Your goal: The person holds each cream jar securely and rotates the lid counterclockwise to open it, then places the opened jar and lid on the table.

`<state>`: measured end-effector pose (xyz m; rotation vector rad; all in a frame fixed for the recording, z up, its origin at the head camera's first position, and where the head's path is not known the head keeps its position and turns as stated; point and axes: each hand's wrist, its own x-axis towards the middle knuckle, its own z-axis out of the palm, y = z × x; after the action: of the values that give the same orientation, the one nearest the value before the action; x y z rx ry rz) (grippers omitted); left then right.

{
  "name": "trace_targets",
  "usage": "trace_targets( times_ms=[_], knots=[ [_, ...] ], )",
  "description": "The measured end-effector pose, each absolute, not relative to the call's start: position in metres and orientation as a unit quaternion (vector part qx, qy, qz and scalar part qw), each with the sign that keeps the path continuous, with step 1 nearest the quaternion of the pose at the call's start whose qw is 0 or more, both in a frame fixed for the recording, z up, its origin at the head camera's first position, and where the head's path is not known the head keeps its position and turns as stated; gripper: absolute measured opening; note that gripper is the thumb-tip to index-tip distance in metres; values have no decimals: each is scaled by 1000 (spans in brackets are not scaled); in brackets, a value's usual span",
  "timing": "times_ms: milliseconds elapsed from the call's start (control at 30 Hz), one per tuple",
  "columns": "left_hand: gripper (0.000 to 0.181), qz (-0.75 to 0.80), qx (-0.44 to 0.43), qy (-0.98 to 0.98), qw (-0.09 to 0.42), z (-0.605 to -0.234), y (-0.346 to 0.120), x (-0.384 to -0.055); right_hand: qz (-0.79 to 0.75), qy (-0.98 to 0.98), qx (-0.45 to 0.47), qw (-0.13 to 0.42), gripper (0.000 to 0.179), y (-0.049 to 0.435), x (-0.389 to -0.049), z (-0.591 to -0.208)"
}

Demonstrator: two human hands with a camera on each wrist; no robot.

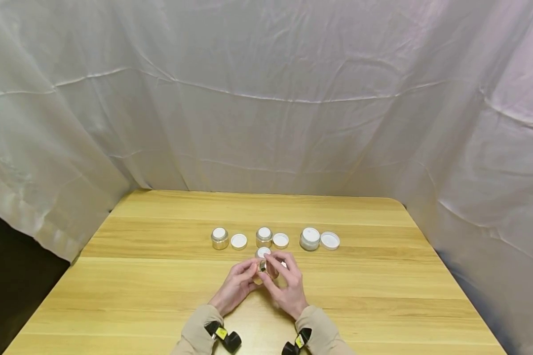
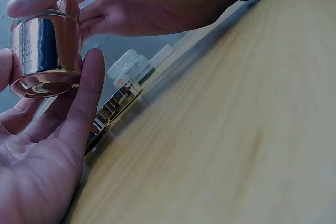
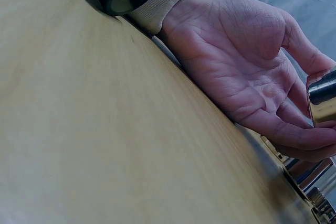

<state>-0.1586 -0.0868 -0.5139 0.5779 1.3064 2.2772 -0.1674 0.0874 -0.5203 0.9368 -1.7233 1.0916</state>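
Note:
A shiny gold cosmetic jar (image 2: 46, 51) with print on its side is held up between both hands. My left hand (image 1: 234, 288) grips it between thumb and fingers, its palm facing inward in the right wrist view. Reaching in from the other side, my right hand (image 1: 289, 286) holds the jar at its upper rim with thumb and fingers, as the left wrist view shows. Right behind the hands stands a jar with a white top (image 1: 263, 252), partly hidden by the right fingers. A white disc (image 1: 284, 265) shows between those fingers, mostly covered.
Farther back, a row holds a left gold jar (image 1: 219, 239), a middle gold jar (image 1: 264, 238) and a pale glass jar (image 1: 310, 240). To the right of each lies a white lid: left lid (image 1: 239, 241), middle lid (image 1: 281, 240), right lid (image 1: 330, 240). Grey curtains surround the wooden table (image 1: 151, 296).

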Motion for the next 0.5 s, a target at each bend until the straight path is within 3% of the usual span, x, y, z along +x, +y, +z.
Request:
trace_targets(
  times_ms=[100,200,500],
  knots=[
    [28,825,210,475,223,-513,-86,-158,444,-678,401,427,34,88,-169,-520],
    [28,823,209,479,223,-513,-86,-159,447,-680,408,414,39,88,-168,-519],
    [27,824,205,477,227,-512,-87,-159,435,-741,322,397,52,88,-162,-518]
  ],
)
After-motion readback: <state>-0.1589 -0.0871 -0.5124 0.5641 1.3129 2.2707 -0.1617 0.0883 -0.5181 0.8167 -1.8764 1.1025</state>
